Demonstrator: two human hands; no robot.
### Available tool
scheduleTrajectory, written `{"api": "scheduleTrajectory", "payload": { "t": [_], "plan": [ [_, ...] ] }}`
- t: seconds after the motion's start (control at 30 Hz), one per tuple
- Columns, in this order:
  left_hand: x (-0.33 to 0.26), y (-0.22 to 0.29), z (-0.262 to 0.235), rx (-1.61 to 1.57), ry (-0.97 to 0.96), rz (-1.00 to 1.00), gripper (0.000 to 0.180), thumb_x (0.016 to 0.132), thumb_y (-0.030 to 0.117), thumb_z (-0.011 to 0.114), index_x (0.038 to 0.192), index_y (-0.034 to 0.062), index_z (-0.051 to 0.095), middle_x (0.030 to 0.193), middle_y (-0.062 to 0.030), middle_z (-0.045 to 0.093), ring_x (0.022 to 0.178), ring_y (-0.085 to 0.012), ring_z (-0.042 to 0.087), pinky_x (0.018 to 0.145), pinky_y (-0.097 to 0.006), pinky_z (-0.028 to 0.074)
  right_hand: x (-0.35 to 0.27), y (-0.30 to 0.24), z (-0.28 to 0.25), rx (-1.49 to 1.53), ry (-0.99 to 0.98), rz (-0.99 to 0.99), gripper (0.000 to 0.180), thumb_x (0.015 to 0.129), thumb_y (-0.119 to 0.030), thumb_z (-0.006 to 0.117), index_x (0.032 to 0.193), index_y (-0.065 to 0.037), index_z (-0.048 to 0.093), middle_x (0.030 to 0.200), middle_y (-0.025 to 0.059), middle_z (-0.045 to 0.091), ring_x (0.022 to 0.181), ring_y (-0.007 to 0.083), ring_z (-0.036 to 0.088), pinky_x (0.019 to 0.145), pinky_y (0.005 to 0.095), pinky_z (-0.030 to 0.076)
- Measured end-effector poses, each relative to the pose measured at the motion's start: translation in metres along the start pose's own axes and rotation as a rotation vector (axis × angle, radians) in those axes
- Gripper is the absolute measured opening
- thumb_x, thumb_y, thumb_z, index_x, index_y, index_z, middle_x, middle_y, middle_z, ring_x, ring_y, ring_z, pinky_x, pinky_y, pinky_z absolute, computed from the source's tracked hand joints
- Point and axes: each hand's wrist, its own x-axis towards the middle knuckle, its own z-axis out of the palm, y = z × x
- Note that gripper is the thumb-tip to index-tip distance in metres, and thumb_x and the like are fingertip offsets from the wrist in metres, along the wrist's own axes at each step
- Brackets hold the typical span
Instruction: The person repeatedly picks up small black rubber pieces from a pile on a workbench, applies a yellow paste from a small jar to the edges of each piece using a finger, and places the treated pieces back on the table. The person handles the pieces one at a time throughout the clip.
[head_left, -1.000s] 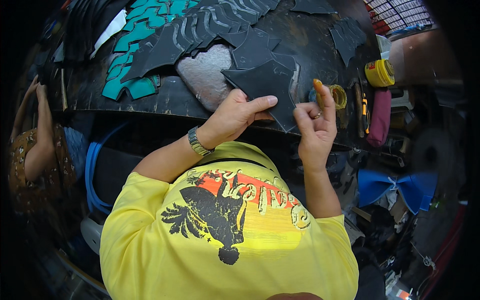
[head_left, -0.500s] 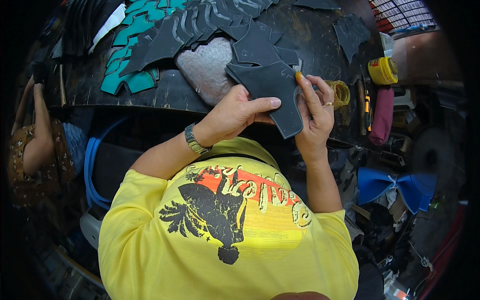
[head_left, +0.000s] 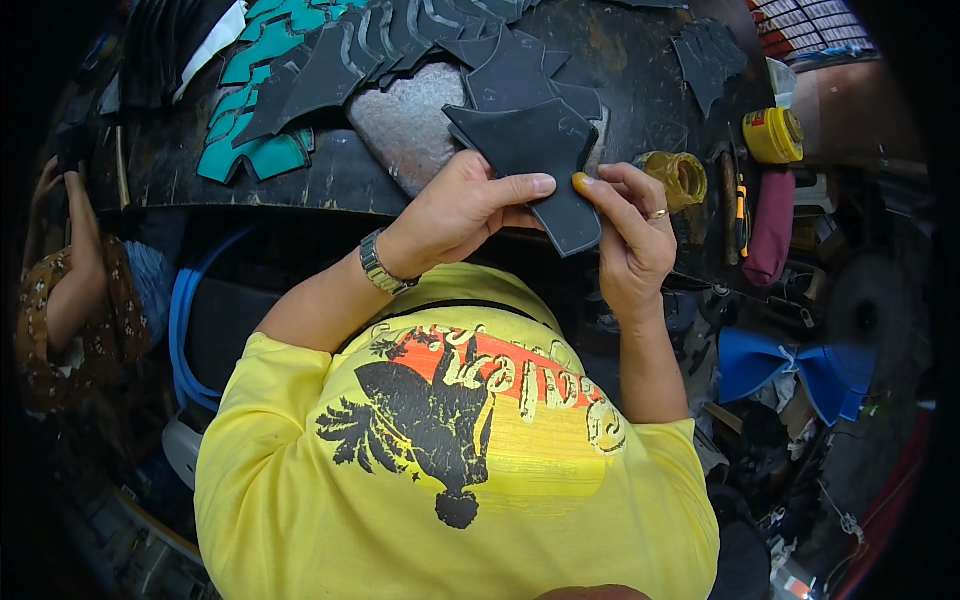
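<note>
A flat black cut-out piece with curved edges, like a shoe upper part, is tilted over the table's near edge. My left hand pinches it, thumb on top and fingers underneath. Against its right edge rests the index fingertip of my right hand; that tip is coated yellow-brown. The other right fingers are bent and apart, and the right thumb is mostly hidden. Just beyond lie more black pieces and a rounded grey stone. Beside my right hand is an open jar of amber-yellow colour.
Fanned rows of black pieces and teal pieces cover the table's far left. Another black stack lies far right. A yellow tub, an orange-and-black cutter and a maroon roll line the right. Another person's arms show at left.
The black piece has risen slightly away from me and left. My right index fingertip has slid down its right edge from the upper corner toward the narrow end.
</note>
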Motion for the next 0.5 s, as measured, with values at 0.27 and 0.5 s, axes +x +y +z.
{"api": "scheduleTrajectory", "payload": {
  "t": [0.27, 0.5],
  "plan": [
    [0.006, -0.002, -0.004, -0.104, 0.031, -0.035, 0.022, 0.095, 0.007, 0.059, 0.114, -0.0042, 0.062, 0.107, -0.0127, 0.069, 0.093, -0.0184, 0.070, 0.077, -0.029, 0.062, -0.020, -0.003, -0.008, -0.069, 0.031, -0.060, 0.040, 0.074, 0.016, 0.066, 0.107, -0.006, 0.073, 0.107, 0.0110, 0.061, 0.086, 0.0197, 0.063, 0.075, 0.0274, 0.052],
    [0.010, 0.008, -0.004, -0.019, 0.089, 0.045, 0.024, 0.094, 0.007, 0.061, 0.117, -0.0021, 0.061, 0.107, -0.0105, 0.068, 0.091, -0.0186, 0.070, 0.073, -0.029, 0.063, -0.024, -0.004, -0.019, -0.165, 0.114, -0.075, 0.045, 0.072, 0.018, 0.064, 0.109, -0.007, 0.073, 0.119, 0.0119, 0.056, 0.089, 0.0187, 0.061, 0.078, 0.0282, 0.051]
  ]
}}
